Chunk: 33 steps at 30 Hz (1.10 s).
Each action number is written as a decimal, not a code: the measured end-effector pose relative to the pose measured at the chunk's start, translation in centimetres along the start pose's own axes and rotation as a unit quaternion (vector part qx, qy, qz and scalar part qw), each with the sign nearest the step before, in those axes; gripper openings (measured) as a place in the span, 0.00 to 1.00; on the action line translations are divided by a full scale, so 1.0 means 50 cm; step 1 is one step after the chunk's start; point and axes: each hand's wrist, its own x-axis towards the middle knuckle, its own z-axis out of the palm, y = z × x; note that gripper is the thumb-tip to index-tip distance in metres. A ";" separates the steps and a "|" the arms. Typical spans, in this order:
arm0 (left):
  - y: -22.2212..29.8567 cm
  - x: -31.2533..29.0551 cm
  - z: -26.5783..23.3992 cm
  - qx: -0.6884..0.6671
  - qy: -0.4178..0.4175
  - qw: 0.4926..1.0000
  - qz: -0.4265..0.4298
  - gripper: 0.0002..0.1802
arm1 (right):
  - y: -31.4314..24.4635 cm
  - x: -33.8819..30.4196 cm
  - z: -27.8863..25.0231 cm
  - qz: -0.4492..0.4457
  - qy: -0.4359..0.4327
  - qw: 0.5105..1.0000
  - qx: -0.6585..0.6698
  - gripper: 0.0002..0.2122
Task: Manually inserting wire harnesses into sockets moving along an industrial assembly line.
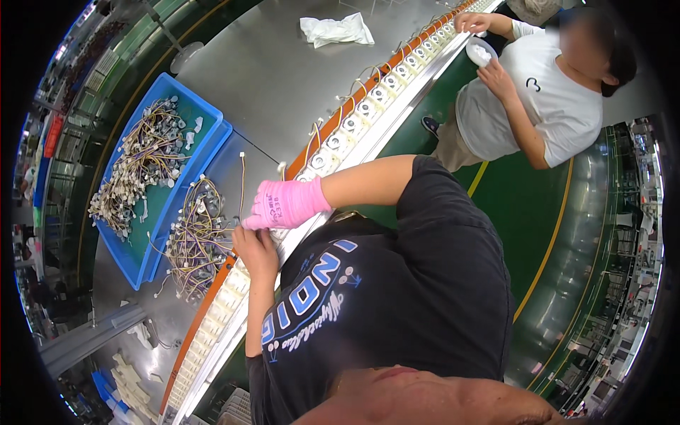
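Note:
My right hand [283, 204] wears a pink glove and reaches across my body to the conveyor line [354, 117]. Its fingertips are pinched together over a white holder at the line's edge, on a small white part that is mostly hidden. My bare left hand [256, 249] sits just below it, fingers curled and touching the same spot; what it holds is hidden. A loose heap of wired white sockets [197, 237] lies on the steel table right beside both hands.
A blue tray [205, 113] full of more wired sockets sits further left on the steel table [283, 71], with a crumpled white cloth [336, 30] at the far end. Another person in a white shirt [538, 99] works further up the line. White gloves [131, 386] lie at the lower left.

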 end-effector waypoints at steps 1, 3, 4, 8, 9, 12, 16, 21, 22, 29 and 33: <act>0.001 0.001 0.003 0.013 0.007 1.000 -0.009 0.08 | 0.001 0.004 -0.005 0.048 -0.090 0.995 0.009 0.10; 0.007 0.004 -0.001 0.010 0.008 1.000 -0.013 0.08 | 0.006 0.009 -0.012 0.088 -0.180 0.980 0.020 0.11; 0.009 0.006 -0.002 0.006 0.008 1.000 -0.015 0.09 | 0.011 0.007 -0.015 0.087 -0.208 0.974 0.024 0.12; 0.008 0.007 0.003 0.004 0.023 1.000 -0.014 0.09 | 0.016 0.011 -0.024 0.058 -0.263 0.963 0.017 0.13; 0.012 0.010 0.004 0.012 0.023 0.999 -0.019 0.09 | 0.011 0.018 -0.027 0.062 -0.266 0.962 0.001 0.09; 0.010 0.013 0.009 0.017 0.029 0.999 -0.026 0.09 | -0.003 0.042 -0.043 0.007 -0.278 0.952 -0.126 0.05; 0.013 0.013 0.006 0.018 0.040 0.999 -0.028 0.08 | 0.013 0.049 -0.023 0.039 -0.216 0.973 -0.072 0.05; 0.015 0.015 0.005 -0.001 0.043 0.999 -0.022 0.08 | 0.012 0.062 -0.029 0.199 -0.353 0.912 0.068 0.11; 0.014 0.015 0.006 0.001 0.033 0.999 -0.023 0.08 | 0.000 0.056 -0.030 0.175 -0.307 0.935 0.034 0.11; 0.009 0.018 0.018 -0.001 0.091 0.994 -0.052 0.12 | -0.020 0.038 0.022 0.046 -0.120 0.990 -0.058 0.05; 0.024 0.021 0.018 -0.025 0.074 0.991 -0.106 0.06 | 0.007 0.039 -0.020 0.031 -0.161 0.983 -0.086 0.07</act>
